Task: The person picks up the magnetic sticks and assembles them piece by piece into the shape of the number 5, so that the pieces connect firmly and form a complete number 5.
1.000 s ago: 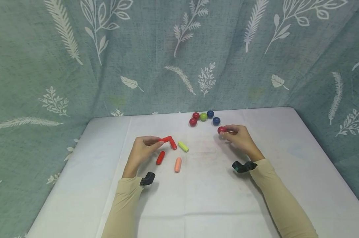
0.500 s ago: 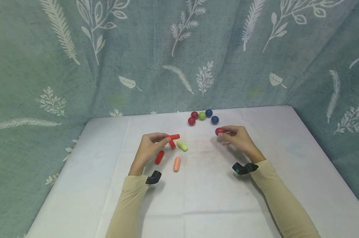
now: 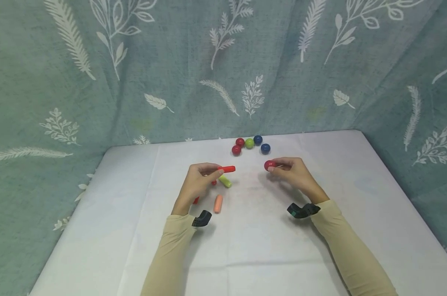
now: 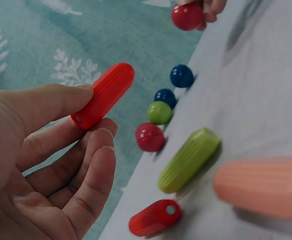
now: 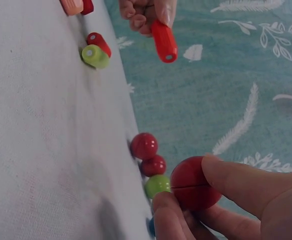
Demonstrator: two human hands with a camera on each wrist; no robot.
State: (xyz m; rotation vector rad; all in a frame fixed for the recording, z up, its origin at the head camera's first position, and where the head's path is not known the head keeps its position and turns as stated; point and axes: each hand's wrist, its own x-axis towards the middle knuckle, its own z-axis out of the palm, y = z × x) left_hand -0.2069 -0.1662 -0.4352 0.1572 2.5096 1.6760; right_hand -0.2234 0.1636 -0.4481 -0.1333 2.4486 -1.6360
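Note:
Between thumb and fingertips my left hand (image 3: pixel 195 183) pinches a red ribbed stick (image 4: pixel 106 95), held above the table and pointing right. A small metal-like spot shows at its end. My right hand (image 3: pixel 295 174) grips a red ball (image 5: pixel 193 185) with a seam around its middle, also off the table. In the head view, stick and ball face each other across a gap. Below the left hand lie a lime stick (image 3: pixel 225 181), a pink stick (image 3: pixel 218 204) and two more red sticks, one of them a red stick (image 4: pixel 155 218) beside the lime one; the hand partly hides both.
At the back of the white-covered table (image 3: pixel 260 246) sit two red balls, including a red ball (image 3: pixel 236 150), a green ball (image 3: pixel 249 143) and two blue balls, including a blue ball (image 3: pixel 265 149). A patterned teal curtain (image 3: pixel 186 102) hangs behind and at the sides.
My left hand has moved right with its red stick, away from the red stick it met at an angle, and now partly covers the sticks below. The right hand with the ball has shifted slightly left.

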